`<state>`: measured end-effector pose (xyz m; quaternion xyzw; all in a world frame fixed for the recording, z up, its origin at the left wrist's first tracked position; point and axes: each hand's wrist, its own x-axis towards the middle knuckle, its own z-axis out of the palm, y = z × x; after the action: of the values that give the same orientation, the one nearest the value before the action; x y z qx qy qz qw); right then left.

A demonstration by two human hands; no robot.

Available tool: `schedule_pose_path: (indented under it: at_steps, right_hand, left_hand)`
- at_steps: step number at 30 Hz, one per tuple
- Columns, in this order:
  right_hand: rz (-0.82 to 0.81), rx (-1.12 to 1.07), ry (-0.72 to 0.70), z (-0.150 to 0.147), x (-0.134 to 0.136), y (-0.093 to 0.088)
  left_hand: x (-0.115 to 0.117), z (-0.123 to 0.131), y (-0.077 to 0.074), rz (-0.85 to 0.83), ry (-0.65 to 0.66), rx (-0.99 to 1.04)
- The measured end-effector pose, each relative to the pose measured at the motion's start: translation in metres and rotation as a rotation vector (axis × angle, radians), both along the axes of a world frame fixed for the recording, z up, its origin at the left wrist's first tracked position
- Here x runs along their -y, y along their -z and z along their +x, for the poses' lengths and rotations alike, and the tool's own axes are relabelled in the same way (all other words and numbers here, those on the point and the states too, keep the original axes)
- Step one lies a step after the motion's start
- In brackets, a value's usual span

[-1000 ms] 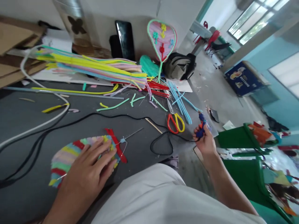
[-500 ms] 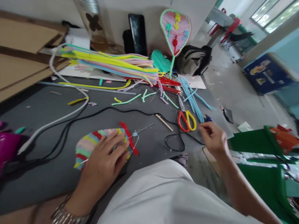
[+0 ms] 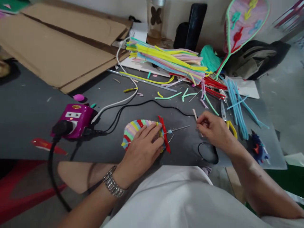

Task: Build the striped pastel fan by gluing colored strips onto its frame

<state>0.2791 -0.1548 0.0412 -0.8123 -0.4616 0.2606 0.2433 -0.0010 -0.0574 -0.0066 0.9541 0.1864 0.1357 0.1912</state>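
Note:
My left hand (image 3: 142, 147) lies over a fan-shaped panel of striped pipe cleaners (image 3: 135, 134), pressing it to the dark work mat (image 3: 33, 126). A red pipe cleaner (image 3: 164, 134) runs along the panel's edge, and a metal needle (image 3: 180, 128) with a pale blue tie (image 3: 169, 131) sticks out beyond it. My right hand (image 3: 211, 126) pinches a thin wooden stick (image 3: 195, 114) above the mat. Orange-and-yellow scissors (image 3: 231, 125) lie just past that hand, partly hidden by it. Further right sits a small blue pipe-cleaner bundle (image 3: 257, 147).
A magenta power socket (image 3: 76, 120) with a black plug stands left of my hands, its cords crossing the mat. A loop of black cord (image 3: 208, 153) lies below my right hand. Cardboard sheets (image 3: 59, 47) and a thick bunch of pipe cleaners (image 3: 166, 61) fill the far side.
The view has swung left. My right hand has let go of the blue bundle, now on the mat, and has picked up the wooden stick. My left hand stays on the panel.

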Motion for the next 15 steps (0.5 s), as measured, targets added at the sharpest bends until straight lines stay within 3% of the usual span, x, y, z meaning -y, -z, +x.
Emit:
schedule_pose_path:
  at_steps: [3, 6, 11, 15]
  right_hand:
    - [0.056, -0.439, -0.01, -0.018, -0.032, -0.001]
    - [-0.018, -0.603, -0.089, -0.032, -0.072, 0.006]
    - [-0.035, -0.393, -0.167, -0.042, -0.122, 0.022]
    - [-0.046, -0.121, -0.411, -0.051, -0.135, 0.026]
  left_hand:
    - [-0.001, 0.001, -0.003, 0.001, -0.003, -0.011]
    - [-0.001, 0.002, -0.005, -0.007, -0.011, -0.019]
    - [-0.001, 0.001, -0.005, -0.013, -0.008, -0.013]
    - [-0.001, 0.0, -0.002, -0.011, -0.011, -0.004]
